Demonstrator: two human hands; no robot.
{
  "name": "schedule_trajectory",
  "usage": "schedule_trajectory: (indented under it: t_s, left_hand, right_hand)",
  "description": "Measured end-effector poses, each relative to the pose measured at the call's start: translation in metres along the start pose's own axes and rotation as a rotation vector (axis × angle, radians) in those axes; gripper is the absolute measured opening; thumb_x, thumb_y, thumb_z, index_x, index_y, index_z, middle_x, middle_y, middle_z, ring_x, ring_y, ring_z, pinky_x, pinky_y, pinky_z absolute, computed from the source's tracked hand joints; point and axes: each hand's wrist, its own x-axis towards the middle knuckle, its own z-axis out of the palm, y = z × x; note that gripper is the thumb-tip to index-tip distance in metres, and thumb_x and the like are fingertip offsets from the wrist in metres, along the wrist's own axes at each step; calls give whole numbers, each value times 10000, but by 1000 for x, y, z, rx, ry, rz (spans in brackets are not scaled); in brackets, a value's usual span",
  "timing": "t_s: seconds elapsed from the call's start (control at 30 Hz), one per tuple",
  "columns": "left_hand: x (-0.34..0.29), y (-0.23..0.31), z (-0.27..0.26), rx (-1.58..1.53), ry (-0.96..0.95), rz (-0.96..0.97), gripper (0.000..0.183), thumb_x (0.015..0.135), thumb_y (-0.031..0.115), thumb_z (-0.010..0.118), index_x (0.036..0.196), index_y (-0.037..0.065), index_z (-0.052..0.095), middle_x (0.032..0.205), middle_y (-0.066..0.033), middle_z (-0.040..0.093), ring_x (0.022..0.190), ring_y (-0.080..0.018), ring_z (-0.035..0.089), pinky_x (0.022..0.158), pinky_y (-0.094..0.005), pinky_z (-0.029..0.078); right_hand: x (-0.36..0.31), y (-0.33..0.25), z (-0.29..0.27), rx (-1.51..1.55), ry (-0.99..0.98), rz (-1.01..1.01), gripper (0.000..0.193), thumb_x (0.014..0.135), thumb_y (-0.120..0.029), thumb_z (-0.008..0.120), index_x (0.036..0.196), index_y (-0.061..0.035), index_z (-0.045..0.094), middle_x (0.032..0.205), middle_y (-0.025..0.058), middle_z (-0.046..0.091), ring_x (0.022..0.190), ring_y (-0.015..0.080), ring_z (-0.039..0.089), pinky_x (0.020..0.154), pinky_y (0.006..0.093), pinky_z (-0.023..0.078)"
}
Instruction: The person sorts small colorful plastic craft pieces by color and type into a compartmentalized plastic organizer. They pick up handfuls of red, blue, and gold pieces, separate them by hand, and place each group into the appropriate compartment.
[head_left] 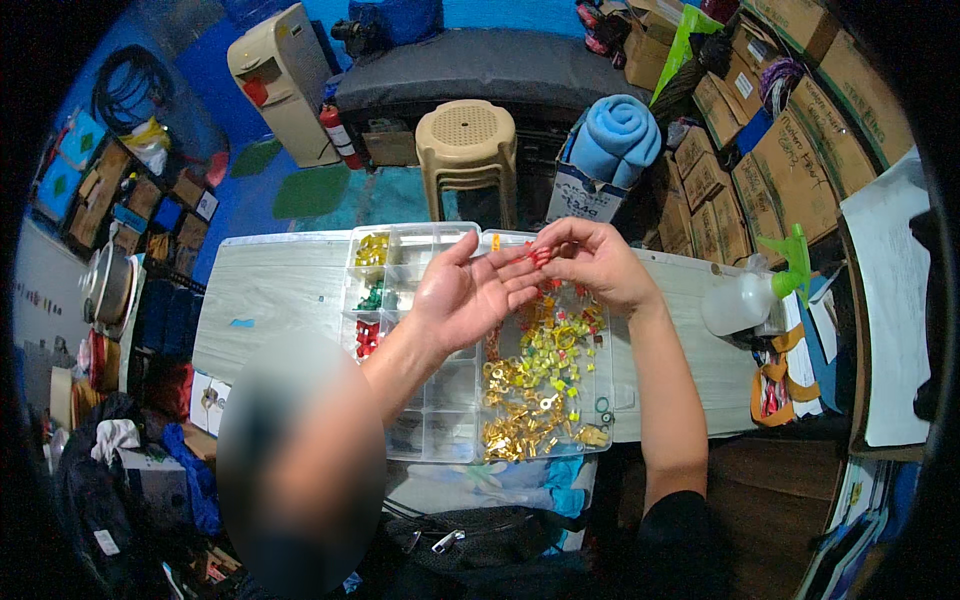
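Observation:
My left hand (pixel 462 290) is palm up over the middle of a see-through compartment box (pixel 450 405), its fingers stretched out toward the right. Close to its fingertips are several small red pieces (pixel 540 255). My right hand (pixel 592 262) comes in from the right with thumb and fingers pinched on these red pieces; their exact kind is too small to tell. The box's left side has compartments with yellow pieces (pixel 371 250), green pieces (pixel 369 297) and red pieces (pixel 367 336). Its right side holds mixed yellow-green pieces (pixel 555 345) and brass-coloured metal terminals (pixel 520 425).
The box lies on a pale wood-grain table (pixel 270 285). A spray bottle (pixel 735 303) with a green head stands at the table's right end. Beyond the table are stacked beige stools (pixel 466 140) and a carton (pixel 583 195) with a rolled blue towel (pixel 617 140). Cardboard boxes (pixel 785 190) pile up at right.

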Motion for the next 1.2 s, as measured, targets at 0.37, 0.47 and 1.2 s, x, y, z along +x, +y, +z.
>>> schedule_trajectory:
  t_s: [0.37, 0.47, 1.2]
  left_hand:
    - [2, -5, -3, -126, -21, 72, 466, 1030, 335, 219, 1152, -59, 437, 1116, -178, 554, 1057, -272, 558, 952, -401, 457]
    - [1, -6, -2, -96, 8, 86, 435, 1030, 318, 241, 1134, -51, 445, 1086, -166, 563, 1041, -269, 566, 949, -399, 466]
    - [-9, 32, 1, -153, 81, 422, 400, 999, 171, 308, 1321, -45, 409, 1378, -198, 443, 1333, -318, 373, 1096, -419, 345]
  right_hand:
    - [3, -7, 42, -513, 81, -229, 258, 767, 32, 636, 1011, -31, 694, 989, 98, 685, 889, 162, 667, 792, 273, 534]
    - [2, -11, 42, -507, 68, -230, 274, 785, 36, 610, 1043, -20, 680, 1000, 108, 697, 899, 161, 670, 809, 277, 531]
    - [3, 17, 13, -1173, 42, -154, 402, 759, -110, 707, 1142, -26, 619, 1184, 140, 560, 1084, 319, 530, 955, 374, 432]
